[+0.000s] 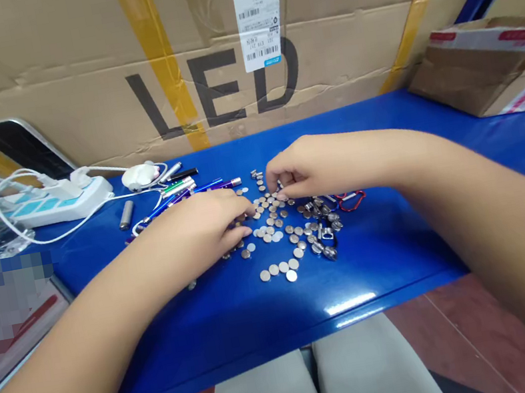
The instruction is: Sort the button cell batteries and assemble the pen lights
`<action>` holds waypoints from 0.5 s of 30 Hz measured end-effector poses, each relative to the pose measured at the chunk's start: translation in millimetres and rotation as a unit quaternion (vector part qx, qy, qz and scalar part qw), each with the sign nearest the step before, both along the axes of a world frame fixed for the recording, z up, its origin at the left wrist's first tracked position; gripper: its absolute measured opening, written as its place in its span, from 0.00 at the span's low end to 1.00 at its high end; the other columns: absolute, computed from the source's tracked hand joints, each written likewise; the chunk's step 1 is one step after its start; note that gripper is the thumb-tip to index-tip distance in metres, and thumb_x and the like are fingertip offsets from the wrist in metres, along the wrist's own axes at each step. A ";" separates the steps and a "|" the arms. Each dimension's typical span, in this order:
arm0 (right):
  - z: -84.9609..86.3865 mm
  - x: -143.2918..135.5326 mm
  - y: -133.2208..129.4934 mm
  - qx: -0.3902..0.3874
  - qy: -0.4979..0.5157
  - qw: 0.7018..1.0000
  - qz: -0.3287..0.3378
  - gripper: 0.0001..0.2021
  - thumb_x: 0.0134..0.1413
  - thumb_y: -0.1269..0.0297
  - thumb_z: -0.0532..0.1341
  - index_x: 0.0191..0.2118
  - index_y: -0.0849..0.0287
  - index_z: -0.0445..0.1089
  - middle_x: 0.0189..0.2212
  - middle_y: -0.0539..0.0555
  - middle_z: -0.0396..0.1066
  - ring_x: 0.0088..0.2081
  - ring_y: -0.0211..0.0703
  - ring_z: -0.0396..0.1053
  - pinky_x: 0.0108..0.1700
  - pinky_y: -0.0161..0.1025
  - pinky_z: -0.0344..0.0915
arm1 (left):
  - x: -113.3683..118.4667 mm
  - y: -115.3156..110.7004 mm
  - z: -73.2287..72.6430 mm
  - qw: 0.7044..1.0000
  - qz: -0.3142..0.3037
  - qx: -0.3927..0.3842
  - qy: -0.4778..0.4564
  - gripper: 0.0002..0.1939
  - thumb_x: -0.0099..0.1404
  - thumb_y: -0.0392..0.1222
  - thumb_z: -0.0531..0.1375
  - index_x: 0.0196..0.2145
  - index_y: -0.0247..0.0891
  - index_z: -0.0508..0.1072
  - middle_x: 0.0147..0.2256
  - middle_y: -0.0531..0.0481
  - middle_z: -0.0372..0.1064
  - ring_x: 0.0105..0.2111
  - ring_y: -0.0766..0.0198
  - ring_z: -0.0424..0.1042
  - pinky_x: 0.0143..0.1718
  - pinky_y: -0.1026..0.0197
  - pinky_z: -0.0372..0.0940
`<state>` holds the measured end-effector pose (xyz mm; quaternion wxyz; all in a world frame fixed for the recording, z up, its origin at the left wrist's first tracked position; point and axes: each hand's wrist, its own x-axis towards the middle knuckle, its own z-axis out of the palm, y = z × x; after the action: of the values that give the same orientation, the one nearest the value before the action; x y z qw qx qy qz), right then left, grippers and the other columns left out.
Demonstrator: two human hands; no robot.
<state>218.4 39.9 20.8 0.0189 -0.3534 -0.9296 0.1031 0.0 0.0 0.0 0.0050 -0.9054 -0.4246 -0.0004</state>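
Small round silvery button cells [280, 268] lie scattered across the glossy blue metal shelf [381, 264], the nearest few in a short row close to its front edge. Just beyond them, the left hand [207, 226] rests palm down on the pile, fingers curled over some cells; whether it grips any cannot be told. To its right sit small metal caps and a red clip [352, 199]. Further back, the right hand [296, 170] hovers over the heap with fingertips pinched together on a cell. Behind the hands lie blue and purple pen-like tubes [181, 194], then a white power strip [57, 202], and a large cardboard box printed LED [218, 89].
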 end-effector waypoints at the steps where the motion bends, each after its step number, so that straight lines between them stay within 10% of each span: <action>1: -0.7 0.0 1.1 -0.001 0.001 1.000 -0.002 0.11 0.53 0.65 0.56 0.40 0.56 0.73 0.37 0.52 0.73 0.34 0.40 0.68 0.34 0.37 0.58 | -0.6 0.3 1.3 1.000 0.005 0.002 0.000 0.13 0.63 0.42 0.55 0.44 0.41 0.73 0.42 0.49 0.73 0.41 0.57 0.71 0.42 0.58 0.64; 15: -8.5 -5.9 6.4 -0.002 0.016 1.000 0.021 0.08 0.54 0.67 0.55 0.36 0.57 0.72 0.36 0.53 0.73 0.34 0.39 0.66 0.33 0.35 0.57 | -3.6 4.5 2.8 1.000 0.008 0.013 -0.024 0.13 0.66 0.40 0.50 0.41 0.40 0.74 0.39 0.48 0.73 0.38 0.58 0.71 0.40 0.58 0.64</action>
<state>212.5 46.4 12.4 0.0312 -0.3324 -0.9361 0.1110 -3.6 4.5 2.8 0.0062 -0.9016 -0.4317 -0.0276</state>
